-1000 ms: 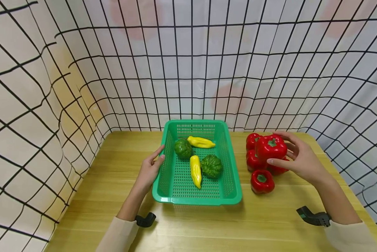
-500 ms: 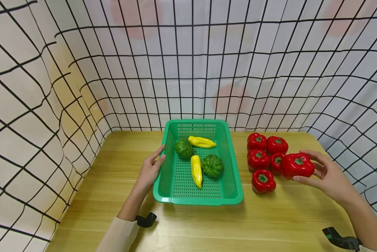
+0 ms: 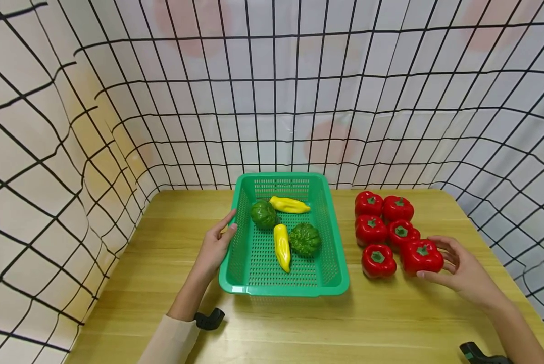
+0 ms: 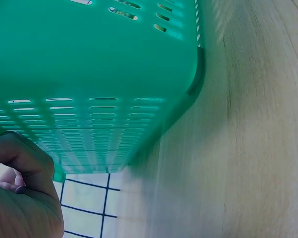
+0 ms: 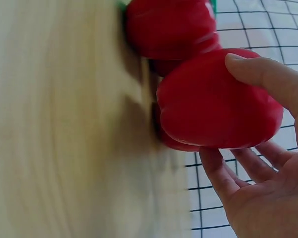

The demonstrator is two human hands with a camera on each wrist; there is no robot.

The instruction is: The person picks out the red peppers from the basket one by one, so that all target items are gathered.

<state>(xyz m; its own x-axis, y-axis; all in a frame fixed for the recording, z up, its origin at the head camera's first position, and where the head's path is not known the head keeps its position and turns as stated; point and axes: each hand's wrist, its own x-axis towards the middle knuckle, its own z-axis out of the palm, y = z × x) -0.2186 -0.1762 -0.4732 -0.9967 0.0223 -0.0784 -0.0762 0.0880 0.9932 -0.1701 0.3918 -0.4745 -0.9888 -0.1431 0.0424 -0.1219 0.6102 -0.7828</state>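
My right hand (image 3: 467, 275) holds a red bell pepper (image 3: 419, 259) between thumb and fingers at the front right of a group of red bell peppers. In the right wrist view the thumb lies on one side of the held pepper (image 5: 213, 104) and the fingers on the other; a gap shows between it and the wooden table. My left hand (image 3: 214, 247) grips the left side of a green perforated basket (image 3: 284, 291), thumb at the rim. Inside the basket lie two yellow peppers (image 3: 282, 247) and two dark green, ribbed round vegetables (image 3: 305, 239).
Several red bell peppers (image 3: 371, 230) stand in close rows right of the basket, stems up. The wooden table (image 3: 162, 263) ends at white walls with a black grid (image 3: 299, 91) at the back and both sides.
My right hand has carried the pepper from above the group, rightward and then down toward the front, beside the other peppers. The left hand and the basket have stayed in place.
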